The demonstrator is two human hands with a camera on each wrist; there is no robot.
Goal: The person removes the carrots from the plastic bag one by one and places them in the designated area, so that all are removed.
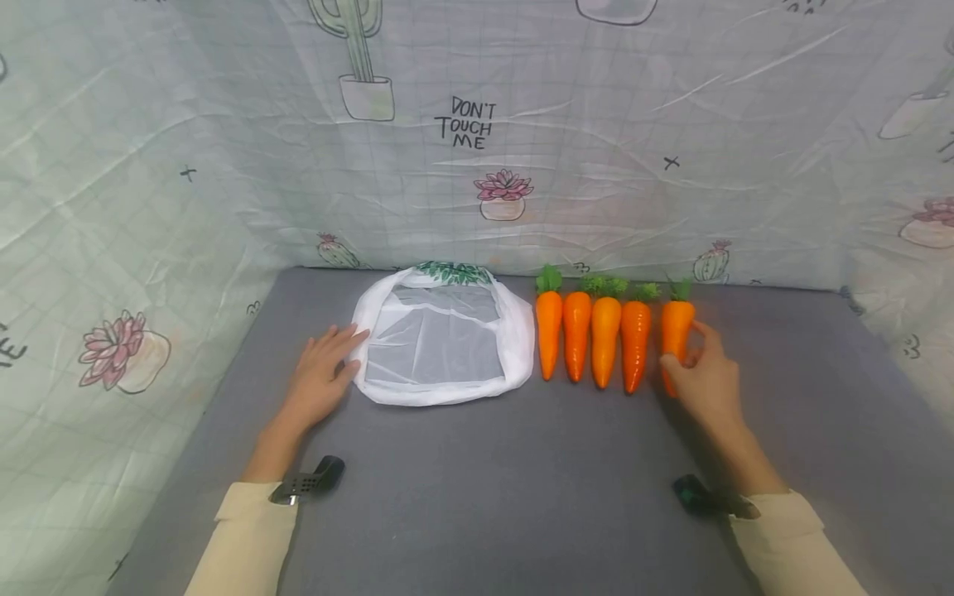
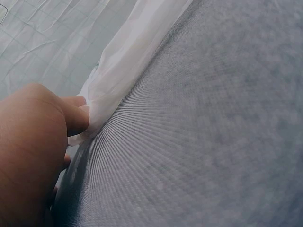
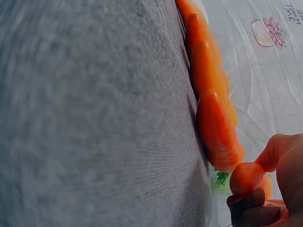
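Observation:
A white bag [image 1: 517, 348] with a sheer panel and green leaf print lies flat, its rim rolled into a thick band. My left hand [image 1: 322, 374] rests at the bag's left rim, fingers extended over it; in the left wrist view the thumb [image 2: 75, 118] touches the white fabric. On the right, my right hand [image 1: 708, 377] pinches the rightmost orange carrot [image 1: 676, 327] between thumb and fingers, its green top pointing away. The right wrist view shows this carrot's rounded tip [image 3: 247, 178] poking out of the grip.
Several more carrots [image 1: 607, 339] lie side by side between the bag and the held one, tips toward me. All sit on a grey cloth-covered table [image 1: 477, 488]. A printed curtain [image 1: 596, 149] hangs behind and at both sides.

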